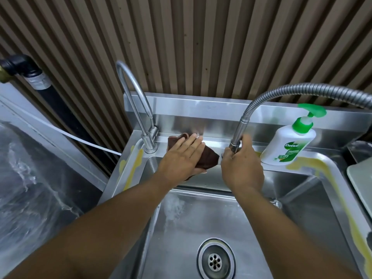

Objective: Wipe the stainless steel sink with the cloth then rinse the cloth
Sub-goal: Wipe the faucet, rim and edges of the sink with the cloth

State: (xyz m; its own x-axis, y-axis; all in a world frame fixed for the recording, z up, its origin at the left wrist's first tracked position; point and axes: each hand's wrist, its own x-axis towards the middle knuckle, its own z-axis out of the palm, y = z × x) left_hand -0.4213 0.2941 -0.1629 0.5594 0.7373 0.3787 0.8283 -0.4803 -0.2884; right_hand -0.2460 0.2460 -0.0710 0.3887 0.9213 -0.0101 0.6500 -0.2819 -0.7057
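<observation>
The stainless steel sink (302,198) fills the lower middle, with its drain (215,260) near the bottom. A dark brown cloth (209,157) lies on the sink's back ledge. My left hand (181,158) presses flat on the cloth, fingers spread toward the backsplash. My right hand (241,168) is closed around the nozzle end of a flexible metal hose faucet (239,129), which arches in from the right. I see no water flowing from it.
A gooseneck tap (138,109) stands at the back left corner. A white Dettol pump bottle (287,146) with a green top sits on the back ledge at right. Yellow sealant edges the sink rim. A plastic-wrapped surface (30,188) lies left, a tray edge (360,188) right.
</observation>
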